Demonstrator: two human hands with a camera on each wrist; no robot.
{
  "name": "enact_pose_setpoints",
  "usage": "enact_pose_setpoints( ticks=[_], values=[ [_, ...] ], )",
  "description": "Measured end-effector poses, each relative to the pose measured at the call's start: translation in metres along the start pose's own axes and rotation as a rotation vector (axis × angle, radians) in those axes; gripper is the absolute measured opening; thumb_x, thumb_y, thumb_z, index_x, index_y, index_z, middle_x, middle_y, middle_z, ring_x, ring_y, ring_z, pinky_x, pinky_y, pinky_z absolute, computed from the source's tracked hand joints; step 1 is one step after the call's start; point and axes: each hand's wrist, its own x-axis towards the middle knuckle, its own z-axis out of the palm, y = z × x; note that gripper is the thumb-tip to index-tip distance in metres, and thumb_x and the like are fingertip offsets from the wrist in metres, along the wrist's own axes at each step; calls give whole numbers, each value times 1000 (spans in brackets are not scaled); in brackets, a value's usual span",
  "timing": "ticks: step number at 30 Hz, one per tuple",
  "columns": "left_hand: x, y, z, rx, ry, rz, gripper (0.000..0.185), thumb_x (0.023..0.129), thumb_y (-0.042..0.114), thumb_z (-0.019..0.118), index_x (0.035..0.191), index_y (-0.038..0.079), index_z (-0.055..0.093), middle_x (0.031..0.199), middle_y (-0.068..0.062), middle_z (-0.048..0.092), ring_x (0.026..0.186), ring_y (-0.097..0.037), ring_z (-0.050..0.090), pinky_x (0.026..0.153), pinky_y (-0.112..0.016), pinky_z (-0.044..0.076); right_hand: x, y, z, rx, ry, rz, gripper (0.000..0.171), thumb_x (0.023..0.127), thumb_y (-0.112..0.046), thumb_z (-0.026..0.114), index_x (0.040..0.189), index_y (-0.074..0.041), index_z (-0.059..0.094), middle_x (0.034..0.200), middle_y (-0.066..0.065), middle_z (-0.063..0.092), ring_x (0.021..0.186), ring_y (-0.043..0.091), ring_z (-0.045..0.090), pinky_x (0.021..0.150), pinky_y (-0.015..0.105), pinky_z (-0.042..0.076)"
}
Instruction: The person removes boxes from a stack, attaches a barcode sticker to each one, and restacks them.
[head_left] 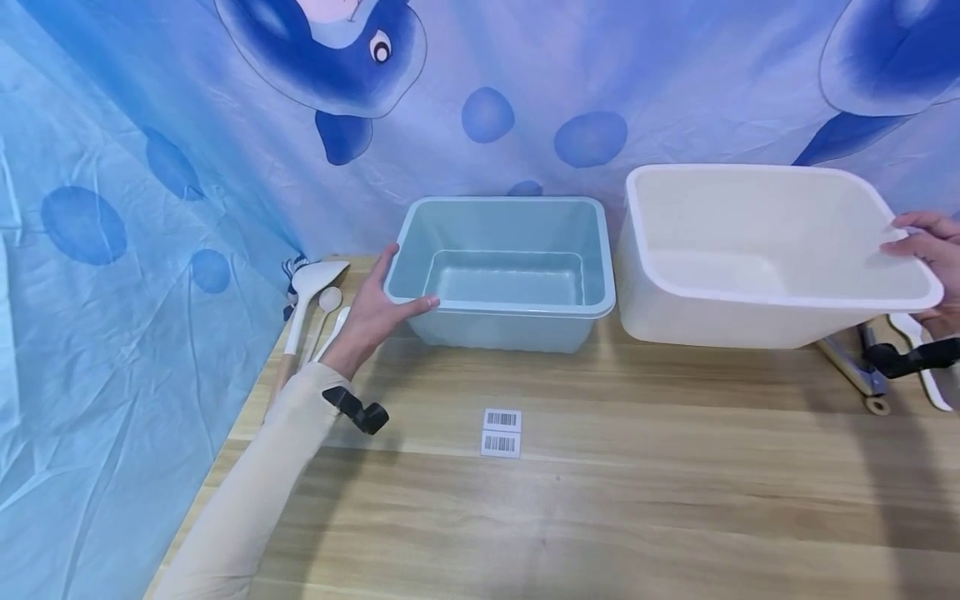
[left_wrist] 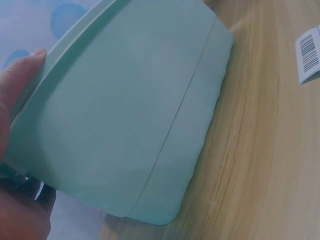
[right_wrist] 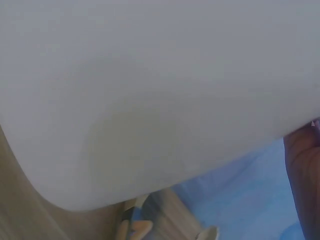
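Note:
A pale green plastic bin (head_left: 510, 275) sits on the wooden table (head_left: 600, 500), tipped toward me. My left hand (head_left: 378, 312) grips its left rim, thumb over the front edge, fingers along the side. The left wrist view shows the green bin's (left_wrist: 130, 115) outer wall filling the frame with my left hand (left_wrist: 17, 130) at its rim. A white plastic bin (head_left: 757, 258) is tilted, its right end raised off the table. My right hand (head_left: 930, 250) holds its right rim. The right wrist view is filled by the white bin's (right_wrist: 150, 90) underside.
White spoons and a wooden-handled spatula (head_left: 311, 312) lie at the table's left edge beside the green bin. More utensils (head_left: 870, 375) lie under the white bin's right end. Two barcode stickers (head_left: 501, 432) are on the table in front. A blue dolphin-print sheet (head_left: 112, 208) hangs behind and left.

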Motion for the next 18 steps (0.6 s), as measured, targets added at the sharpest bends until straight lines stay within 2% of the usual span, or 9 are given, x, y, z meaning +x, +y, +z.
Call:
enact_pose_setpoints(
  ticks=[2,4,6,8,10,14,18],
  values=[
    [0,0,0,-2,-1,3,109,73,33,84,156,27,13,158,-11,26,141,-34,31,112,-58,30,0,-2,6,286,142,181,30,93,13,46,91,-7,68,81,1,71,57,13,69,39,21,50],
    [0,0,0,-2,-1,3,109,73,32,84,156,27,13,158,-11,26,141,-34,31,112,-58,30,-2,-1,8,254,135,204,32,95,12,44,93,-9,68,80,1,71,50,15,67,31,21,43],
    [0,0,-1,-1,-1,0,109,73,32,84,156,28,13,158,-11,26,141,-34,31,112,-58,29,-3,0,10,198,128,231,31,96,9,45,96,-12,68,79,-1,71,44,15,64,24,24,30],
    [-1,1,-1,0,-1,-2,109,73,31,84,156,28,13,159,-11,25,141,-34,30,112,-58,29,-4,0,9,139,105,280,29,97,4,47,98,-17,66,76,-2,72,39,15,60,24,30,15],
    [-1,1,-1,-3,-2,-3,109,73,32,84,155,30,13,159,-10,25,141,-34,30,112,-58,29,-5,1,8,64,79,319,28,98,0,48,98,-22,65,74,-5,71,36,15,56,29,36,7],
    [-1,2,-2,-8,-2,-4,109,73,32,85,155,28,14,158,-10,26,141,-33,31,112,-57,29,-6,5,7,53,44,347,27,98,-2,47,99,-22,64,71,-3,71,33,16,52,32,39,5],
    [-1,2,-2,0,1,-11,109,73,33,85,156,28,13,159,-10,25,141,-33,30,113,-57,29,-8,9,10,62,33,329,25,98,-1,48,101,-20,64,75,-3,72,35,16,54,27,35,15]
  ],
)
